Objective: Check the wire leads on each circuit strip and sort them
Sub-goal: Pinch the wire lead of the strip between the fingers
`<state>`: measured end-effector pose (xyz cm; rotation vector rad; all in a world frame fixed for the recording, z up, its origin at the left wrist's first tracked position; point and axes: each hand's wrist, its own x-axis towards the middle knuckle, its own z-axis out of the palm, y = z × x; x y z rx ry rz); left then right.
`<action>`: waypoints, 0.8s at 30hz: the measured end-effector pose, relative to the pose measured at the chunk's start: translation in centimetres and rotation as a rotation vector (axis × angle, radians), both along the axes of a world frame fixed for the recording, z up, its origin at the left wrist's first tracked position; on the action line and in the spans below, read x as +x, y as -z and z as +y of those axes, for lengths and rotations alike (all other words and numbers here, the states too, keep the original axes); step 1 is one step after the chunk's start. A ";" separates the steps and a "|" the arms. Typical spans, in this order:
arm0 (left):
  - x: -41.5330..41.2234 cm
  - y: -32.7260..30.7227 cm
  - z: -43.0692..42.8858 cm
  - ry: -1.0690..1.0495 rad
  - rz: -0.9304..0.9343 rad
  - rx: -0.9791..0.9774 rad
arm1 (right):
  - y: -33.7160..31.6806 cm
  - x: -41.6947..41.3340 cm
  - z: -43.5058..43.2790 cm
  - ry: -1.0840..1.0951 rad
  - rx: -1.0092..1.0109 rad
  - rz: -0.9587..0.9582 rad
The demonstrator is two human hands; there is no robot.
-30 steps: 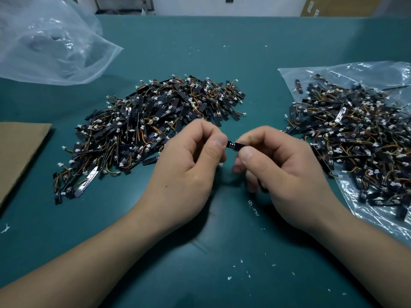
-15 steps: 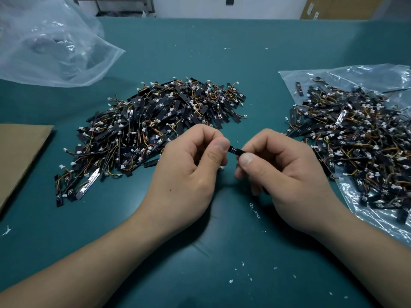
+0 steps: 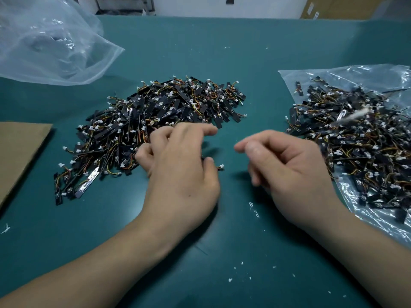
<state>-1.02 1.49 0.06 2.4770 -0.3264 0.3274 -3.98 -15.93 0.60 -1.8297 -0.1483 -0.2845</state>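
Note:
A big heap of black circuit strips [image 3: 164, 121] with orange wire leads and white connectors lies left of centre on the green table. A second heap of strips [image 3: 355, 143] rests on a clear plastic bag at the right. My left hand [image 3: 178, 172] hovers at the left heap's near edge, blurred, fingers spread and index finger straight. One strip's white connector [image 3: 220, 167] pokes out just beside its thumb; the rest of that strip is hidden under the hand. My right hand [image 3: 287, 165] hangs beside the right heap, fingers loosely curled, holding nothing I can see.
A crumpled clear plastic bag [image 3: 51, 45] fills the far left corner. A brown cardboard sheet [image 3: 20, 147] lies at the left edge. The clear bag [image 3: 378, 74] under the right heap spreads toward the right edge. Small white scraps [image 3: 253, 210] dot the green table [image 3: 222, 52].
Both hands were pinching one strip between them. They have pulled apart: the left hand swung left toward the heap with fingers spread, and the right hand let go and drew back.

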 end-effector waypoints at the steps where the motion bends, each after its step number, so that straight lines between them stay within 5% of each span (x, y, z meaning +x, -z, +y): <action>1: -0.1 0.2 -0.1 0.019 -0.004 0.083 | 0.1 -0.1 0.1 0.001 -0.077 -0.018; 8: 0.0 0.3 -0.2 0.064 0.014 0.135 | 0.6 0.0 0.3 0.086 -0.376 0.053; 13: 0.2 0.0 -0.2 0.117 0.091 -0.172 | 0.8 -0.3 0.9 0.046 -0.682 0.037; 24: 0.2 0.3 -0.2 0.110 0.138 -0.136 | 0.4 -0.4 1.3 0.138 -0.832 -0.003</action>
